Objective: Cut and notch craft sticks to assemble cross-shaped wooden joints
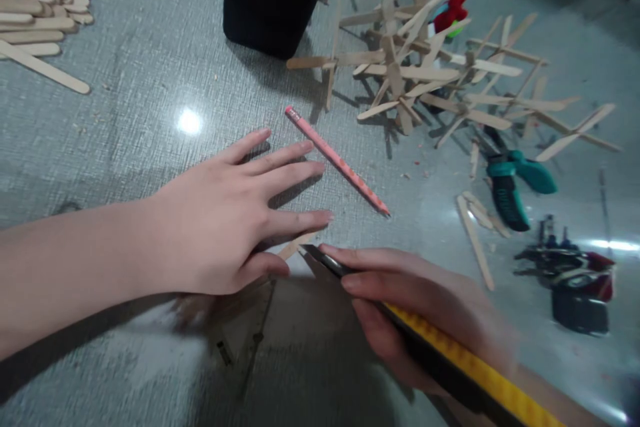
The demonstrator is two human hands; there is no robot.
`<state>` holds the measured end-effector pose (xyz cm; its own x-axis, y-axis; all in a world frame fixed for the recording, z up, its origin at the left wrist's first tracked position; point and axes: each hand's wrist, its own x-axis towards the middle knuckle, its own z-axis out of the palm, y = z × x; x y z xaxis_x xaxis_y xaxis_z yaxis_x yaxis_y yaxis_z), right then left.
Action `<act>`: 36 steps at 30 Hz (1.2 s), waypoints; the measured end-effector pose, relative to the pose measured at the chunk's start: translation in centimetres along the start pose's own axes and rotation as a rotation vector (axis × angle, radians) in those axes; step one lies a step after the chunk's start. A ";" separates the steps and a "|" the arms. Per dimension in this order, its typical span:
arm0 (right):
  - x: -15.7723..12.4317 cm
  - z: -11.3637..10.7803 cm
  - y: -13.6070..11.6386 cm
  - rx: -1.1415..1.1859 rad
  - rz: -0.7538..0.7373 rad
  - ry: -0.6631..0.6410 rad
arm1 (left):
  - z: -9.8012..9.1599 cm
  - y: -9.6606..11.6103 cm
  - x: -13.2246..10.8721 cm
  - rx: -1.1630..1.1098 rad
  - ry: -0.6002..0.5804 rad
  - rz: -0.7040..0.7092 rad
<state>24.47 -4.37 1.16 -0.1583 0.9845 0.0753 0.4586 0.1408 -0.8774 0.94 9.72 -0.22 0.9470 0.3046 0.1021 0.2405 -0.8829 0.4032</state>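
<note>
My left hand (230, 207) lies flat on the table with its fingers spread. Between its thumb and index finger a wooden craft stick (296, 245) shows in part; the rest is hidden beneath the hand. My right hand (425, 307) is wrapped round a yellow and black utility knife (450, 353). The knife's blade tip is at the stick, close to my left index finger; whether it cuts in, I cannot tell. A pink pencil (340, 163) lies just beyond my left fingertips.
Craft sticks (35, 7) are piled at the far left. Crossed-stick pieces (400, 73) spread over the back right, near a black container (273, 0). Teal-handled pliers (510, 190), loose sticks (475, 243) and a dark cluster of small tools (575, 280) lie to the right.
</note>
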 end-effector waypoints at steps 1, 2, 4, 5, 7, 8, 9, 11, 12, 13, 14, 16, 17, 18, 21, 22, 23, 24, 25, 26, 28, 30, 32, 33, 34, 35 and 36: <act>-0.1 -0.1 0.2 -0.058 -0.064 0.016 | 0.0 -0.1 0.0 -0.003 0.014 0.002; -0.2 -0.2 0.3 -0.120 -0.122 0.029 | 0.1 -0.2 -0.1 -0.008 0.028 0.006; -0.2 -0.2 0.3 -0.214 -0.180 0.052 | 0.2 -0.3 -0.2 -0.021 0.053 0.018; -0.2 -0.1 0.2 -0.234 -0.176 0.062 | 0.2 -0.4 -0.2 -0.028 0.061 0.022; 0.0 0.0 0.1 -0.254 -0.170 0.082 | 0.1 -0.4 -0.2 -0.040 0.066 0.021; 0.1 0.1 0.0 -0.262 -0.166 0.092 | 0.0 -0.4 -0.2 -0.044 0.060 0.019; 0.3 0.1 -0.2 -0.267 -0.168 0.093 | -0.1 -0.3 -0.3 -0.048 0.050 0.017; 0.5 0.1 -0.3 -0.267 -0.186 0.073 | -0.3 -0.3 -0.2 -0.052 0.032 0.017; 0.6 0.1 -0.4 -0.260 -0.195 0.066 | -0.4 -0.3 -0.2 -0.053 0.027 0.019; 0.7 0.0 -0.4 -0.250 -0.197 0.056 | -0.5 -0.4 -0.2 -0.057 0.023 0.019; 0.7 0.0 -0.5 -0.239 -0.194 0.051 | -0.6 -0.4 -0.2 -0.062 0.017 0.021; 0.7 -0.2 -0.5 -0.215 -0.188 0.047 | -0.7 -0.6 -0.2 -0.075 0.007 0.027; 0.7 -0.3 -0.4 -0.199 -0.183 0.041 | -0.7 -0.7 -0.2 -0.084 0.005 0.032; 0.7 -0.4 -0.4 -0.181 -0.183 0.034 | -0.7 -0.8 -0.2 -0.092 0.008 0.034; 0.7 -0.6 -0.1 -0.123 -0.182 0.005 | -0.7 -1.0 -0.2 -0.118 0.035 0.026; 0.7 -0.7 -0.1 -0.109 -0.185 -0.004 | -0.7 -1.0 -0.2 -0.128 0.041 0.028; 0.7 -0.8 0.0 -0.096 -0.192 -0.018 | -0.7 -1.1 -0.2 -0.137 0.047 0.031; 0.7 -0.8 0.0 -0.087 -0.191 -0.037 | -0.8 -1.1 -0.2 -0.144 0.053 0.037; 0.7 -0.8 0.0 -0.078 -0.189 -0.051 | -0.8 -1.1 -0.2 -0.146 0.058 0.042; 0.8 -0.9 0.0 -0.073 -0.185 -0.064 | -0.9 -1.1 -0.2 -0.145 0.061 0.043; 0.8 -0.9 -0.1 -0.072 -0.164 -0.083 | -1.0 -1.1 -0.2 -0.142 0.069 0.044; 0.9 -0.8 -0.1 -0.075 -0.154 -0.076 | -1.1 -1.1 -0.1 -0.146 0.080 0.050; 1.0 -0.7 -0.1 -0.077 -0.158 -0.052 | -1.2 -0.9 0.0 -0.152 0.084 0.041; 1.1 -0.6 -0.1 -0.078 -0.161 -0.037 | -1.3 -0.7 0.1 -0.153 0.079 0.030; 1.1 -0.6 -0.1 -0.076 -0.165 -0.026 | -1.4 -0.6 0.1 -0.155 0.070 0.017; 1.1 -0.5 -0.1 -0.074 -0.165 -0.016 | -1.5 -0.5 0.2 -0.157 0.060 0.004; 1.1 -0.5 -0.1 -0.071 -0.164 -0.012 | -1.6 -0.3 0.3 -0.160 0.055 -0.007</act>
<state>24.67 -3.21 1.60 -0.2460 0.9465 0.2087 0.4867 0.3069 -0.8179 0.78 10.65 1.11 0.9313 0.3333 0.1472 0.2056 -0.8142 0.5429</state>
